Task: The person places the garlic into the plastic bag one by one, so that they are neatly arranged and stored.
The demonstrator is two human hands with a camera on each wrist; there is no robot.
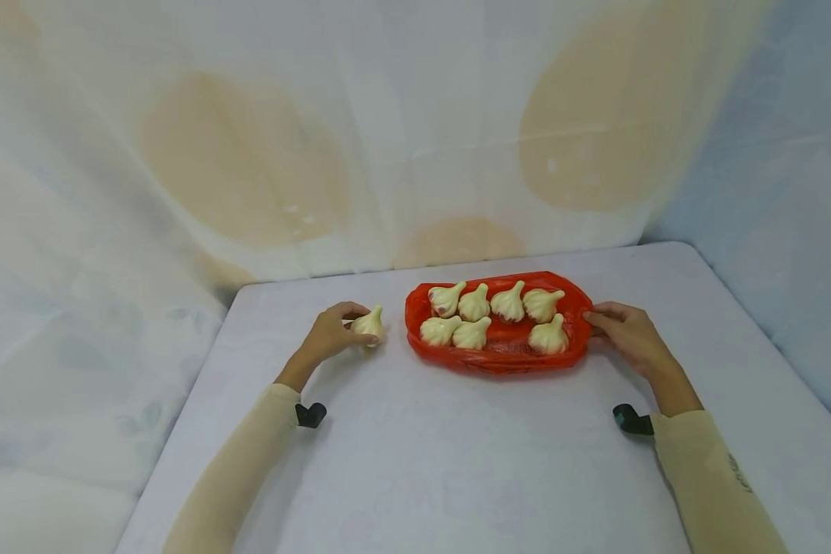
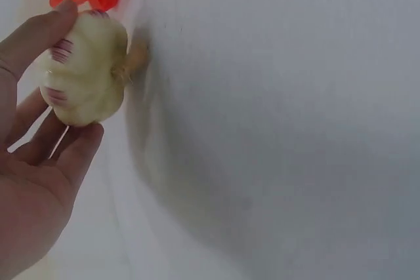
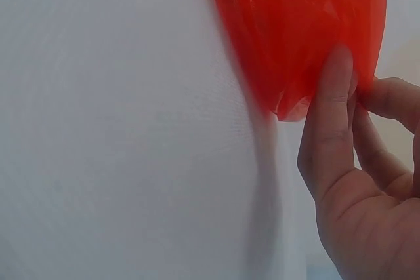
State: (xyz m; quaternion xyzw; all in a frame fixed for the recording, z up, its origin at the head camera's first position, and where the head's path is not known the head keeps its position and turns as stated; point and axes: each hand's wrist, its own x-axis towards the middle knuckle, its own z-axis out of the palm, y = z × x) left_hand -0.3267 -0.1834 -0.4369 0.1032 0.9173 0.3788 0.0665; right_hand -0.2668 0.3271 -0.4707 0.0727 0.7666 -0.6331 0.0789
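Note:
My left hand (image 1: 335, 331) holds a garlic bulb (image 1: 368, 326) between thumb and fingers, left of a red plastic-covered tray (image 1: 498, 365). The left wrist view shows purple streaks on this pale bulb (image 2: 88, 70), its stem pointing away from the palm. Several more garlic bulbs (image 1: 508, 302) lie in the tray, in a back row and a front row, with a gap in the front row. At the tray's right end my right hand (image 1: 626, 335) pinches the red plastic (image 3: 295, 37), thumb on the near side; some of its fingers are partly hidden.
The tray stands toward the back of a table covered in white cloth (image 1: 415, 462). A patterned curtain (image 1: 402, 138) hangs behind the table's back edge, and cloth also hangs along the left and right sides. Dark wrist mounts (image 1: 312, 415) stick out from both sleeves.

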